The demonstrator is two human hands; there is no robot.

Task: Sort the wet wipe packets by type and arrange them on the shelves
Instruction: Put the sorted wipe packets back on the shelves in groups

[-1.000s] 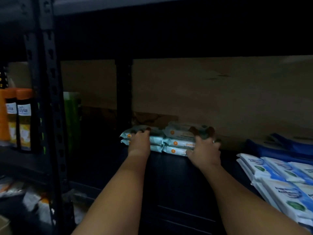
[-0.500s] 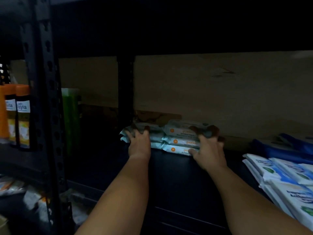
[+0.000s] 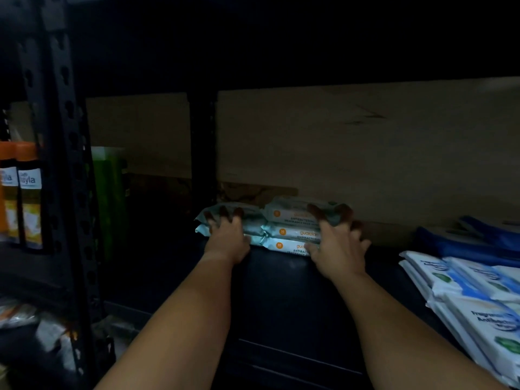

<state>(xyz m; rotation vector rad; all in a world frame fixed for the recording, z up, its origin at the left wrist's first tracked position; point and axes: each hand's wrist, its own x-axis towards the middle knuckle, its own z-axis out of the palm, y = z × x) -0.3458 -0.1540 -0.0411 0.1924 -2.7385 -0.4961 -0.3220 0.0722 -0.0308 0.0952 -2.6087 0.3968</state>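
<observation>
Two short stacks of pale green wet wipe packets with orange dots stand side by side at the back of the dark shelf [image 3: 281,294]: the left stack [image 3: 254,219] and the right stack [image 3: 292,233]. My left hand [image 3: 226,239] rests on the left stack with its fingers spread over the top packet. My right hand [image 3: 337,249] touches the right stack's right end, fingers splayed over the top packet and thumb low against the front. Neither hand curls round a packet.
White and blue wipe packets [image 3: 478,294] lie piled at the right, with dark blue packs [image 3: 464,240] behind them. A cardboard panel [image 3: 365,150] backs the shelf. A black perforated post [image 3: 64,164] stands left, with orange-capped bottles [image 3: 28,192] and a green pack [image 3: 108,198] beyond.
Both hands stayed on the green stacks and eased them slightly back toward the cardboard. My right hand's fingers have spread wider over the top packet.
</observation>
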